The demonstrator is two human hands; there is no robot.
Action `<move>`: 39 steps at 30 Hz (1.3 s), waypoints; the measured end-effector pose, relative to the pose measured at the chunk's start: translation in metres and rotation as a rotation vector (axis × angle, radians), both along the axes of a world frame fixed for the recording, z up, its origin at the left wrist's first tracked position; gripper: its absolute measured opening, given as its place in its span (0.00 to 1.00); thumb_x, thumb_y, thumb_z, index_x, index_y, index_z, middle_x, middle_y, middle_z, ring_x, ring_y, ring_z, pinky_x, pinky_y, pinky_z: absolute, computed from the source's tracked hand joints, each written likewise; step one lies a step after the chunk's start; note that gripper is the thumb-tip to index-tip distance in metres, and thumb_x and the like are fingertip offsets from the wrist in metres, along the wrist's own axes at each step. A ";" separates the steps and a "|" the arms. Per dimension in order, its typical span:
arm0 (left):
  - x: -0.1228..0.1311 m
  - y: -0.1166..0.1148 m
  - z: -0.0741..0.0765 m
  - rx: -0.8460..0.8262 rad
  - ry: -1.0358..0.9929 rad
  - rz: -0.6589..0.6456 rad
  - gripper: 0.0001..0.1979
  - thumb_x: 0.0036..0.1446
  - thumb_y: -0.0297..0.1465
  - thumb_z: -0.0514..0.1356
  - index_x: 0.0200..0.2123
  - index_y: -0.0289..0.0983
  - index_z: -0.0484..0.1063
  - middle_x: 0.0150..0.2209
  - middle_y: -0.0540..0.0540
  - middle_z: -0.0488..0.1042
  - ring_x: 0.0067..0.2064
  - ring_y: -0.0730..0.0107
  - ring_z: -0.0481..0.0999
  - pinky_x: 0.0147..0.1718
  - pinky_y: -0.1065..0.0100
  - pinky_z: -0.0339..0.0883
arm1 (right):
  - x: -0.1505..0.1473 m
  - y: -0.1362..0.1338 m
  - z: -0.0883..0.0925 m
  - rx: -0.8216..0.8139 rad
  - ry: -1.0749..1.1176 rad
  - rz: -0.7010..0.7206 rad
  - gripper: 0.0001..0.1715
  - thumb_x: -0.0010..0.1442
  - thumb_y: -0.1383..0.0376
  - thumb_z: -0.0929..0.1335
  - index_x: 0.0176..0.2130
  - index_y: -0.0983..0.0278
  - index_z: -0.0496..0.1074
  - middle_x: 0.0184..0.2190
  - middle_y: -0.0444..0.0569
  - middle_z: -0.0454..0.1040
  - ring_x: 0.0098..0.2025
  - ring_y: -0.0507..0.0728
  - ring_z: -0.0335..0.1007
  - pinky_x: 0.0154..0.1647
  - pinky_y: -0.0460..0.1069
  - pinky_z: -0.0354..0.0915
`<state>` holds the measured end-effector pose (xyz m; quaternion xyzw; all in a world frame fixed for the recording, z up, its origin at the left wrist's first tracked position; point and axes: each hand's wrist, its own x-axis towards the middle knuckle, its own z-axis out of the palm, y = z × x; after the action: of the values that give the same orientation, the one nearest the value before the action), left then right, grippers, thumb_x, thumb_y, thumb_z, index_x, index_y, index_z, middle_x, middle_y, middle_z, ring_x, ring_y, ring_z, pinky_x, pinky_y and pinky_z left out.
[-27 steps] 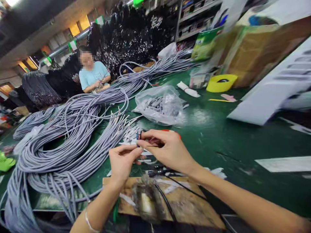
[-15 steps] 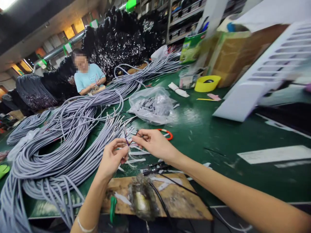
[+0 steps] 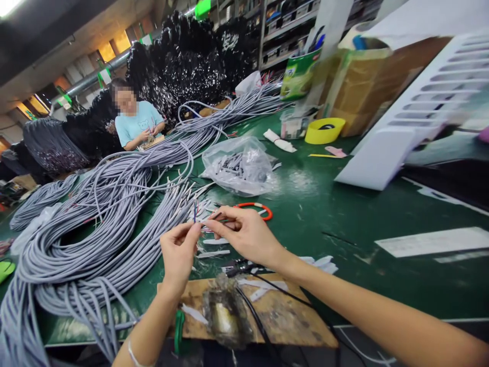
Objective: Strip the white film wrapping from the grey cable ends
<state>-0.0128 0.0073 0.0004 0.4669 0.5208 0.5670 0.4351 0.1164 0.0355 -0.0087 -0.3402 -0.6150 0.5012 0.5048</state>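
My left hand pinches the stripped end of a grey cable, and thin coloured wires stick up from its fingertips. My right hand is closed in a pinch on one of those fine wires, just right of the left hand. Both hands hover above the green table, in front of a large heap of grey cables. Below my hands lies a worn wooden board carrying a small metal tool with a black lead.
A clear plastic bag of small parts lies behind my hands, with a red ring beside it. A yellow bowl, cardboard boxes and a white slatted panel stand at right. Another person in a light blue shirt works across the table.
My hands have stayed together at the cable end. The coloured wires now stand up above my left fingertips, and my right hand has shifted slightly lower. The view has panned a little.
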 end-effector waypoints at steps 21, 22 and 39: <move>-0.047 0.012 0.014 0.047 -0.008 -0.354 0.10 0.46 0.33 0.65 0.31 0.36 0.69 0.24 0.52 0.67 0.21 0.82 0.63 0.18 0.78 0.57 | 0.041 0.047 -0.008 0.010 -1.470 -0.165 0.19 0.48 0.74 0.64 0.42 0.73 0.72 0.39 0.65 0.73 0.41 0.63 0.71 0.33 0.49 0.62; -0.047 0.012 0.013 0.101 -0.011 -0.329 0.10 0.46 0.33 0.65 0.28 0.35 0.68 0.24 0.53 0.66 0.20 0.83 0.62 0.17 0.79 0.55 | 0.041 0.048 -0.009 0.002 -1.478 -0.172 0.19 0.48 0.73 0.65 0.42 0.72 0.72 0.38 0.64 0.74 0.40 0.63 0.72 0.32 0.49 0.62; -0.045 0.011 0.012 0.271 0.092 -0.211 0.14 0.46 0.39 0.64 0.23 0.35 0.66 0.18 0.53 0.63 0.20 0.79 0.61 0.17 0.76 0.53 | 0.031 0.032 -0.003 0.222 -1.182 -0.248 0.16 0.52 0.72 0.60 0.40 0.67 0.71 0.37 0.55 0.74 0.39 0.60 0.70 0.37 0.50 0.63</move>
<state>-0.0574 0.0183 0.0129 0.5986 0.4071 0.5613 0.4010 0.1478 0.0671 -0.0120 -0.5750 -0.7953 0.0980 0.1653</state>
